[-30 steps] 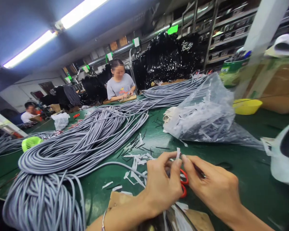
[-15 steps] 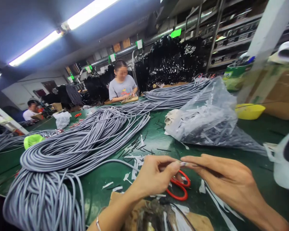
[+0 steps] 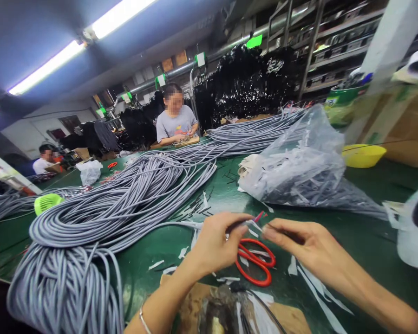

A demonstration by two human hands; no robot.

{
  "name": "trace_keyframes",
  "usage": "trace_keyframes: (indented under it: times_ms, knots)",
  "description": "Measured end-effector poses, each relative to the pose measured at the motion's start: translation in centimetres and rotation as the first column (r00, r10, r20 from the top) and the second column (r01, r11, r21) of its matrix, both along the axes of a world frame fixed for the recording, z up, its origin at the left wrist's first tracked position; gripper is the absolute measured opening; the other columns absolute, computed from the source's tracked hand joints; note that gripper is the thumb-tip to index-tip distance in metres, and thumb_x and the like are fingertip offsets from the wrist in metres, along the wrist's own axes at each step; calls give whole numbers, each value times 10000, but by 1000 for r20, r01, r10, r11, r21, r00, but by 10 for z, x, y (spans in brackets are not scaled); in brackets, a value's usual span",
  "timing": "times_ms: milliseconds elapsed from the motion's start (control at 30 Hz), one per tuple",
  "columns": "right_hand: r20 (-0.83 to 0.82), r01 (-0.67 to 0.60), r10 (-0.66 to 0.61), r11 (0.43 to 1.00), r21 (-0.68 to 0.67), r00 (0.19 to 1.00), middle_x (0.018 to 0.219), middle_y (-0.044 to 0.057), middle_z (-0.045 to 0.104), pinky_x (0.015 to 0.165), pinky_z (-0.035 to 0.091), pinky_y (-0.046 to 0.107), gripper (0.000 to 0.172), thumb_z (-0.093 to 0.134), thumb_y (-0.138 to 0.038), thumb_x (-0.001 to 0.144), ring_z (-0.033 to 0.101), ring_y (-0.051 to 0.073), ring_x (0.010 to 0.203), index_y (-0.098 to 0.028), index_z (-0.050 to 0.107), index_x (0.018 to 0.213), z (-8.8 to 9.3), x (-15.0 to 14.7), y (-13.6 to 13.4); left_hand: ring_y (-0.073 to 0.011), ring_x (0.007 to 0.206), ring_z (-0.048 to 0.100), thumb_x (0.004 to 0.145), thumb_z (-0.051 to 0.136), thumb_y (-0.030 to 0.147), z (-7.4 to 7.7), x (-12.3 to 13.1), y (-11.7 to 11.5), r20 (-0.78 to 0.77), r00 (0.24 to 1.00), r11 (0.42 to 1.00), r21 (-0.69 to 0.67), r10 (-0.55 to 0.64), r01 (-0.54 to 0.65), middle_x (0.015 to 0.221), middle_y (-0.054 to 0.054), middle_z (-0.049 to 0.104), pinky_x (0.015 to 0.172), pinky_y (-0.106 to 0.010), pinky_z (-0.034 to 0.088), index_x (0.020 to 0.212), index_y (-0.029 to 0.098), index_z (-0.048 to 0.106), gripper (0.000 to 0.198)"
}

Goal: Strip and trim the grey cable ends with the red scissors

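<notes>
My left hand point(image 3: 216, 243) is closed on the end of a grey cable point(image 3: 172, 224), which runs into it from the coil at the left. Thin red wires point(image 3: 261, 215) stick out past its fingertips, along with a white strip point(image 3: 254, 225). My right hand point(image 3: 304, 241) is just to the right, thumb and fingers pinched near the strip's tip. Whether it holds the strip is too small to make out. Red-handled scissors point(image 3: 254, 278) lie on the table below the hands, with their blades hidden.
Coils of grey cable point(image 3: 101, 218) cover the left and back of the green table point(image 3: 142, 278). A clear plastic bag point(image 3: 296, 176) of scraps stands at right, near a yellow bowl point(image 3: 364, 155). White scraps and a worn board point(image 3: 191, 308) lie in front. A co-worker point(image 3: 176, 118) sits across.
My hands have moved apart slightly, the right one drawing away to the right. Red wires and a white strip now show at the cable end. More of the scissors is visible.
</notes>
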State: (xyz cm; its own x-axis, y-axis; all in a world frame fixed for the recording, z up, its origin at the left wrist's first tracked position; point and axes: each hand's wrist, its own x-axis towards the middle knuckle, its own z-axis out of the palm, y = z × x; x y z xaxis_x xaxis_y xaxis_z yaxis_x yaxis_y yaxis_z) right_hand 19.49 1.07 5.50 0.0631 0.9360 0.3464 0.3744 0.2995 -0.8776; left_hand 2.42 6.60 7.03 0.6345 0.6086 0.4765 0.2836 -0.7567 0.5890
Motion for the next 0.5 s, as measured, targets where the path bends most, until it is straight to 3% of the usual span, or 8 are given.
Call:
trace_keyframes:
  times_ms: [100,167,233,333,400,500]
  knots:
    - [187,2,-61,954,301,980,624,26,722,488,488,238,247,509,-245,830,654,171,520,-229,696,668,0,-10,-11,-181,717,645,879,494,58,-13,5,0,-50,998,985,166,47,-38,820,-90,711,680,-261,534,1040,84,700,263]
    - [240,-7,-97,917,399,966,615,19,724,487,484,224,258,490,-166,807,655,156,499,-234,691,661,-1,-11,-14,-189,737,641,829,464,-6,-21,8,2,-182,983,955,296,40,16,844,-98,692,680,-266,541,1011,78,685,298]
    - [218,37,-125,929,369,968,553,3,687,450,453,223,240,514,-195,792,615,147,452,-235,670,614,-2,-8,-12,-200,728,628,773,455,-42,-26,11,4,-342,939,913,388,15,127,818,-87,663,658,-278,539,950,86,673,309]
    - [52,224,-235,960,168,971,472,-6,580,410,388,248,299,595,-414,764,514,147,422,-228,606,530,-1,2,-1,-208,728,606,769,449,-40,-26,13,6,-478,876,844,444,-60,300,791,-77,617,661,-300,532,950,81,647,295]
    - [-37,290,-288,956,42,957,466,2,535,422,374,262,440,629,-594,696,476,148,441,-217,556,482,-1,5,9,-204,743,592,797,418,-33,-25,11,7,-481,871,819,458,-97,345,813,-85,604,676,-308,531,990,74,622,300]
    - [-58,272,-273,962,-33,960,466,16,524,443,387,274,589,593,-767,622,473,151,456,-204,529,463,0,4,17,-200,741,574,845,369,-2,-26,7,5,-380,917,821,478,-126,311,819,-97,603,682,-312,525,969,89,607,283]
